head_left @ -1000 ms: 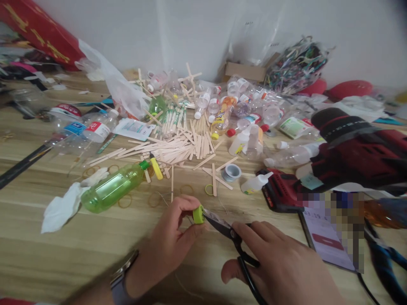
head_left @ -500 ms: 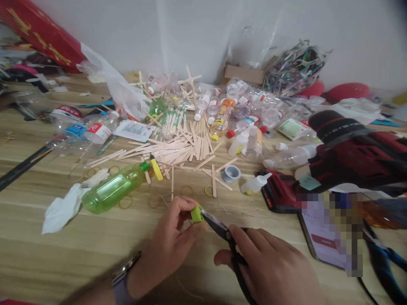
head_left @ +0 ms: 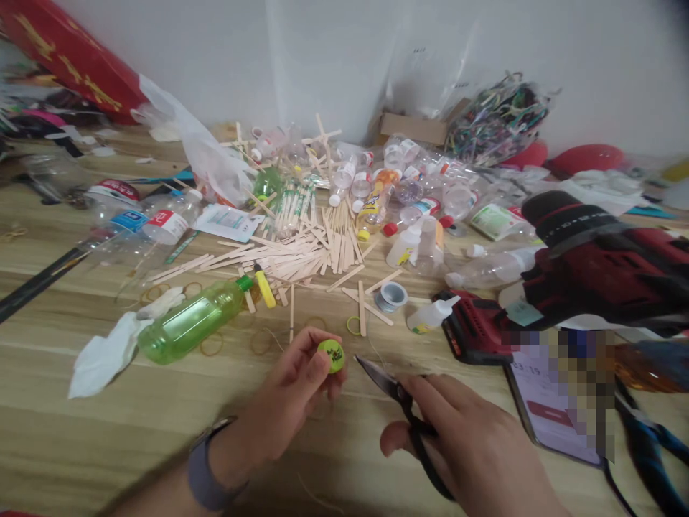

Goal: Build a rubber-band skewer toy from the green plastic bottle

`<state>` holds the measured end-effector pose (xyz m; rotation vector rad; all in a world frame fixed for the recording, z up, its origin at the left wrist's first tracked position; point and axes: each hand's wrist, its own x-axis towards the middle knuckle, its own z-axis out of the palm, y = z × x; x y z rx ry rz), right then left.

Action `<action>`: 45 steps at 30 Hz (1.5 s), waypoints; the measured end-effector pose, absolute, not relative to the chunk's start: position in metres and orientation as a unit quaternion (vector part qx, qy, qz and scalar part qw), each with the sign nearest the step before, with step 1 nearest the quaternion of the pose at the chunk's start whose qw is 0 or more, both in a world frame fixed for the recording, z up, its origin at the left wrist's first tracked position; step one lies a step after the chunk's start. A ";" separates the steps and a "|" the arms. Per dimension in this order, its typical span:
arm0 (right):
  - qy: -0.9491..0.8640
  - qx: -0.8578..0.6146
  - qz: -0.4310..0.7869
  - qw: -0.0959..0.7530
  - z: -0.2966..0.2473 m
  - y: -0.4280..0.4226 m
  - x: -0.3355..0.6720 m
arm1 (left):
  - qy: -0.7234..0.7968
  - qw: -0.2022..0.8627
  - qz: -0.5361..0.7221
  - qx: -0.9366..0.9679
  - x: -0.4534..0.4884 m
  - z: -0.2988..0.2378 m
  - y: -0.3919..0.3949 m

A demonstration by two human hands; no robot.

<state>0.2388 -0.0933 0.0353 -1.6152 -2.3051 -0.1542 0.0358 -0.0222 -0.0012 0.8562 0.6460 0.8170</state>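
My left hand [head_left: 298,384] pinches a yellow-green bottle cap [head_left: 331,356], its printed top turned toward me. Black-handled scissors [head_left: 401,397] are gripped in my right hand [head_left: 457,438], with the blade tip just right of the cap and apart from it. The blades look closed together. Beyond my left hand lies a green plastic bottle [head_left: 197,322] on its side, with its green cap on. A thin pale string [head_left: 317,495] lies on the table below my hands.
Wooden craft sticks [head_left: 291,255] are heaped mid-table, with several clear bottles behind. To the right stand a red and black power drill [head_left: 597,266], a glue bottle [head_left: 430,314], a wire spool [head_left: 391,295], a phone [head_left: 549,409] and blue-handled pliers [head_left: 646,438].
The scissors have drawn back to the right, off the cap. My left hand has turned the cap so its printed top shows.
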 end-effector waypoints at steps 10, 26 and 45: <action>-0.793 -0.588 0.050 0.150 0.029 -0.093 0.243 | 0.321 0.722 0.381 0.480 0.031 -0.008 -0.024; -0.803 -0.579 0.048 0.132 0.039 -0.097 0.234 | 0.381 0.648 0.357 0.555 0.029 -0.005 -0.029; -0.811 -0.576 -0.059 0.087 0.036 -0.102 0.224 | 0.405 0.555 0.358 0.632 0.026 -0.017 -0.035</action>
